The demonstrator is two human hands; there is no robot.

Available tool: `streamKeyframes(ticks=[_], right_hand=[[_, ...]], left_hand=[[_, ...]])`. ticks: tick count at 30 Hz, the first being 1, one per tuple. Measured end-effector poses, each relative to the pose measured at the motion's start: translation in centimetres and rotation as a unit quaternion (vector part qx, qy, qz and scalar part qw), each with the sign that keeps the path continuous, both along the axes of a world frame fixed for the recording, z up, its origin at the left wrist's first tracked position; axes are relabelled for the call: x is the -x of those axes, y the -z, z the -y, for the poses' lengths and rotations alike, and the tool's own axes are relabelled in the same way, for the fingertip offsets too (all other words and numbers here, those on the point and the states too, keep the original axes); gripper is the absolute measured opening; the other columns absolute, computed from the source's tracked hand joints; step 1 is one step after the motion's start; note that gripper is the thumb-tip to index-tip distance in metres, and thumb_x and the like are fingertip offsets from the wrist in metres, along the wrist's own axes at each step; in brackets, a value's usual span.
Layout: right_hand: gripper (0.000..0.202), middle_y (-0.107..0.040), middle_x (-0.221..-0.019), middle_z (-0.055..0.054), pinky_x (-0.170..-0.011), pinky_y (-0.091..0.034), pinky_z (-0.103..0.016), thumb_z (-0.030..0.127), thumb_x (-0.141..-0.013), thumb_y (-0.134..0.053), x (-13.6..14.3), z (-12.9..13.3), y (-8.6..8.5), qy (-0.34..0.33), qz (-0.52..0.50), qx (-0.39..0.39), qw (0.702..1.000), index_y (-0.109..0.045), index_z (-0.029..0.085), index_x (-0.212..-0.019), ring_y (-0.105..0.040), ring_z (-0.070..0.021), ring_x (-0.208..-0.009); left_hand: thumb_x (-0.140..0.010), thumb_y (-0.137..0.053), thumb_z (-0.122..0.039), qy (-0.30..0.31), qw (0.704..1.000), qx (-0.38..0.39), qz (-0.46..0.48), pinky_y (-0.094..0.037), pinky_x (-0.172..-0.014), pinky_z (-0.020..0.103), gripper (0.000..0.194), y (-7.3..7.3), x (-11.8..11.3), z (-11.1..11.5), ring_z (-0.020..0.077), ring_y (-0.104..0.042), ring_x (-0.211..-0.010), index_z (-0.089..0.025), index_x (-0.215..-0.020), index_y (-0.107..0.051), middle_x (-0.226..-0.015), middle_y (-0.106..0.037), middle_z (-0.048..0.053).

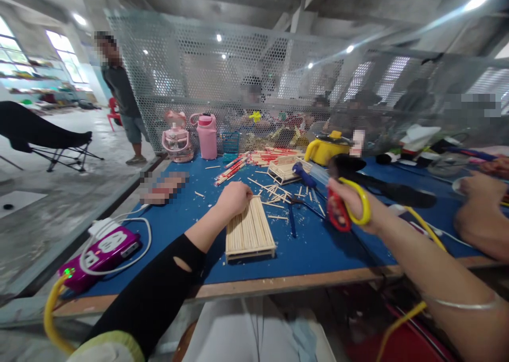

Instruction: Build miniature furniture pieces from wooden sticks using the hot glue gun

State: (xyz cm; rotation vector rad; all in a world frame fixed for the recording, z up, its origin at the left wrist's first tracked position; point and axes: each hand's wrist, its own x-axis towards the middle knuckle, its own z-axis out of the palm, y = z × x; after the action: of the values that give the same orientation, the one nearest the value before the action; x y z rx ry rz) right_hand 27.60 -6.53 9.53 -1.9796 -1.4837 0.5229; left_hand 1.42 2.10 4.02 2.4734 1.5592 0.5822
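Note:
A small raft-like panel of pale wooden sticks [250, 227] lies on the blue tabletop in front of me. My left hand [235, 197] is at its far left corner, fingers curled and pinched together. What the fingertips hold is hidden. Off to the right, my right hand [353, 195] is raised above the table, closed around scissors [338, 213] with one red and one yellow handle loop. Beyond the panel are loose sticks [274, 193] and a second stick structure [284, 170]. A blue-handled tool [304, 174] is near the scissors, and blue-handled pliers [293, 219] lie nearer me.
A pink bottle [207, 137], a clear pink jug [177, 142] and a yellow pot [324, 149] stand along the mesh partition [214, 70]. A purple power strip [101, 253] with white cables sits at left. Another person's hands [483, 192] are at far right.

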Motion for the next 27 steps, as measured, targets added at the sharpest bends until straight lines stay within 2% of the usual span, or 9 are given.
streamKeyframes(ticks=[1,2,4,6,9,15,20,27], right_hand=[[0.054,-0.046,-0.057,0.000,-0.047,-0.044,-0.029,0.068,-0.083,-0.026,1.4,0.3,0.3,-0.056,-0.108,0.087,0.989,-0.047,0.021,-0.098,-0.047,-0.0157,-0.049],[0.055,-0.042,-0.055,0.003,-0.044,-0.044,-0.027,0.072,-0.080,-0.028,2.8,0.6,0.6,-0.097,-0.195,0.164,0.962,-0.047,0.022,-0.093,-0.043,-0.0129,-0.045],[0.058,-0.040,-0.052,0.005,-0.039,-0.043,-0.023,0.077,-0.075,-0.032,5.3,1.0,1.5,-0.147,-0.267,0.276,0.912,-0.047,0.022,-0.084,-0.040,-0.0101,-0.041],[0.060,-0.041,-0.051,0.005,-0.035,-0.042,-0.021,0.080,-0.072,-0.033,7.1,1.0,2.2,-0.168,-0.274,0.326,0.889,-0.046,0.021,-0.078,-0.039,-0.0088,-0.040],[0.063,-0.040,-0.049,0.005,-0.031,-0.040,-0.020,0.082,-0.069,-0.033,8.5,0.4,2.5,-0.168,-0.264,0.334,0.889,-0.045,0.021,-0.073,-0.038,-0.0081,-0.038],[0.061,-0.037,-0.046,0.007,-0.027,-0.036,-0.020,0.083,-0.069,-0.032,9.5,-0.7,2.7,-0.149,-0.275,0.307,0.899,-0.042,0.022,-0.076,-0.036,-0.0085,-0.035],[0.060,-0.033,-0.044,0.008,-0.025,-0.033,-0.020,0.082,-0.069,-0.034,10.4,-0.8,2.8,-0.135,-0.230,0.304,0.914,-0.040,0.023,-0.075,-0.033,-0.0083,-0.032],[0.062,-0.031,-0.039,0.007,-0.025,-0.030,-0.022,0.084,-0.069,-0.027,11.4,-0.9,2.4,-0.152,-0.163,0.329,0.918,-0.037,0.023,-0.064,-0.031,-0.0087,-0.028]], left_hand=[[-0.077,-0.050,-0.014,0.000,1.000,0.001,-0.001,-0.047,-0.083,0.028,0.028,0.0,0.0,0.0,0.0215,-0.065,-0.089,-0.018,-0.089,-0.075,-0.093,-0.073,0.010],[-0.077,-0.049,-0.014,0.000,1.000,0.001,-0.002,-0.047,-0.083,0.028,0.029,0.0,0.0,0.0,0.0216,-0.065,-0.089,-0.018,-0.089,-0.075,-0.094,-0.073,0.010],[-0.078,-0.049,-0.015,-0.002,1.000,0.000,-0.004,-0.047,-0.084,0.028,0.029,-0.1,0.0,0.1,0.0219,-0.065,-0.090,-0.017,-0.090,-0.075,-0.094,-0.073,0.011],[-0.078,-0.048,-0.016,-0.005,1.000,-0.001,-0.005,-0.047,-0.084,0.029,0.029,-0.1,-0.1,0.2,0.0219,-0.065,-0.090,-0.017,-0.090,-0.075,-0.094,-0.073,0.011],[-0.078,-0.049,-0.016,-0.009,1.000,0.001,-0.008,-0.047,-0.085,0.029,0.029,-0.1,-0.1,0.2,0.0216,-0.065,-0.089,-0.017,-0.089,-0.075,-0.094,-0.073,0.011],[-0.077,-0.049,-0.015,-0.032,0.999,0.014,-0.009,-0.047,-0.085,0.027,0.028,-0.3,-0.4,0.4,0.0204,-0.065,-0.091,-0.017,-0.090,-0.074,-0.094,-0.073,0.010],[-0.077,-0.049,-0.013,-0.064,0.998,0.021,-0.012,-0.048,-0.084,0.028,0.027,-0.7,-0.5,1.1,0.0212,-0.066,-0.089,-0.013,-0.090,-0.073,-0.094,-0.072,0.014],[-0.079,-0.050,-0.015,-0.085,0.996,0.028,-0.017,-0.050,-0.082,0.031,0.027,-1.1,-0.2,2.0,0.0234,-0.066,-0.091,-0.009,-0.094,-0.071,-0.097,-0.070,0.019]])
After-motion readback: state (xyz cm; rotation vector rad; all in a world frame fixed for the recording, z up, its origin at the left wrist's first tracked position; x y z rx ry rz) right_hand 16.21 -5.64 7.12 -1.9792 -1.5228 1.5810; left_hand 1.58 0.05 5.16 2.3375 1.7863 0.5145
